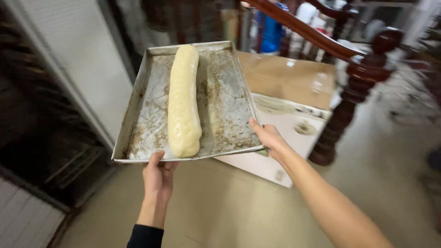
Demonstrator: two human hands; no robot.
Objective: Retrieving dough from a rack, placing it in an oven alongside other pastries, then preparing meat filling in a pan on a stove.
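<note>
Metal baking tray [225, 98] sits in your two hands: left hand [158, 177] clamped on its near edge, right hand [268, 136] on its right corner. Pale dough loaf [183, 101] lies lengthwise inside.

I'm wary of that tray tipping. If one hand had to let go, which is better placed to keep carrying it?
Probably the left hand: it grips the tray at its near edge, close under the dough log. The right hand holds only the corner.
</note>
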